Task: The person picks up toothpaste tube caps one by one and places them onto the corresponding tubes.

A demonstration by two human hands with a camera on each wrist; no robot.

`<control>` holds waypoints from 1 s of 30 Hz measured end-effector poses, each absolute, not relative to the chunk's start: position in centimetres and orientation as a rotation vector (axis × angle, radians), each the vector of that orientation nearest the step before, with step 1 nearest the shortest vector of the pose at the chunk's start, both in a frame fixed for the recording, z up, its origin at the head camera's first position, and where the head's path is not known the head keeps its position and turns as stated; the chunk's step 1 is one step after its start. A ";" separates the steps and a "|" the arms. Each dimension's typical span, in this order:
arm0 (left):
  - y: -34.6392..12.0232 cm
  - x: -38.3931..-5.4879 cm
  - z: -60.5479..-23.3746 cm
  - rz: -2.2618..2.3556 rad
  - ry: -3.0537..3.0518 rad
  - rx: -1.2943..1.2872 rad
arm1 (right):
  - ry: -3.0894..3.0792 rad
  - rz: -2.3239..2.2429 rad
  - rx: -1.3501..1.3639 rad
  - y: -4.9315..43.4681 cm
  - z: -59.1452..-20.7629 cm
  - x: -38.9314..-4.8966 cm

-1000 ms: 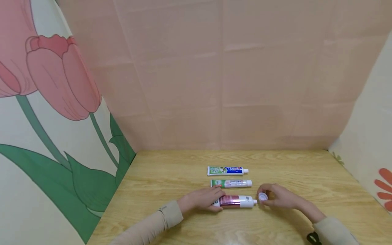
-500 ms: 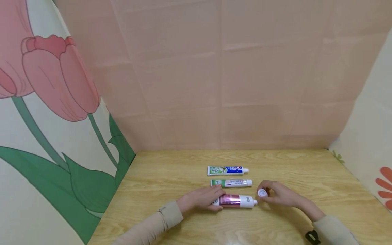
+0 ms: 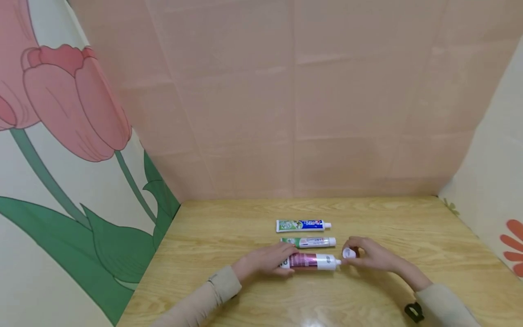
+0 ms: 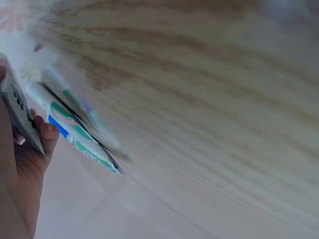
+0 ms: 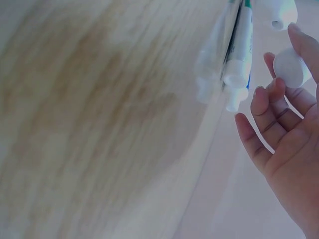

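Observation:
My left hand [image 3: 269, 259] grips the flat end of a pink and white toothpaste tube [image 3: 304, 261]. The tube's bare nozzle points right, towards my right hand [image 3: 373, 256]. Between thumb and fingers, that right hand pinches a round white cap [image 3: 348, 253], just right of the nozzle and apart from it. In the right wrist view the cap [image 5: 290, 68] sits near the nozzle end of the tube [image 5: 279, 17], and the other fingers are bent loosely. The left wrist view shows only the grey-white tail of the tube [image 4: 21, 112] in my fingers.
Beyond the held tube lie two more toothpaste tubes on the wooden table [image 3: 229, 218]: a green and white one [image 3: 314, 242] and a green and blue one [image 3: 302, 225]. Both point right. A pink cloth [image 3: 245, 113] hangs behind the table.
My left hand has brought the pink tube slightly up in the view. The cap in my right hand has turned, its opening now more towards the nozzle. The other tubes stay put.

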State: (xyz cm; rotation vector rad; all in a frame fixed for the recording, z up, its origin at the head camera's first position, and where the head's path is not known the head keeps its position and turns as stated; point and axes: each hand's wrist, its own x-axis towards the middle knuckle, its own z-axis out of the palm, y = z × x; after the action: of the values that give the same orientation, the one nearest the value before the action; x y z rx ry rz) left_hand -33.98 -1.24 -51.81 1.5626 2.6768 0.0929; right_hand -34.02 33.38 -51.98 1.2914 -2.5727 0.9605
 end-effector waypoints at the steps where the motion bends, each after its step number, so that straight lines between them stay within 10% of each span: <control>1: -1.4 -34.0 -51.8 0.097 2.679 1.570 | -2.580 0.956 1.291 33.3 -51.9 -34.0; 30: -3.0 -34.3 -49.2 0.050 2.821 1.743 | -2.568 0.963 1.423 30.7 -49.8 -34.2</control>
State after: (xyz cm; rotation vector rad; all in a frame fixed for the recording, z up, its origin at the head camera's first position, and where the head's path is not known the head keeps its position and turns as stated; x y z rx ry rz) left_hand -34.27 -3.00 -49.19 1.7433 2.8215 0.0499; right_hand -34.23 30.66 -49.79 1.4230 -2.5676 0.9629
